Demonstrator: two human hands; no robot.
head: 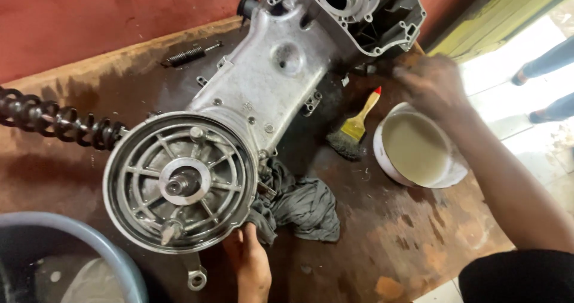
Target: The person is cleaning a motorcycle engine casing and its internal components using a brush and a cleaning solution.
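A silver scooter engine casing lies on a stained wooden bench, with a round finned wheel hub at its near end. My left hand rests at the hub's lower edge, touching a grey rag bunched beside it. My right hand, blurred, reaches out to the bench's far right by the casing's open end, above a white bowl of cloudy liquid. Whether it holds anything cannot be seen. A paintbrush with a yellow handle lies between casing and bowl.
A dark coil spring comes in from the left to the hub. A small spring lies by the red wall. A blue-grey plastic tub sits at bottom left. Another person's legs show in the bright doorway at right.
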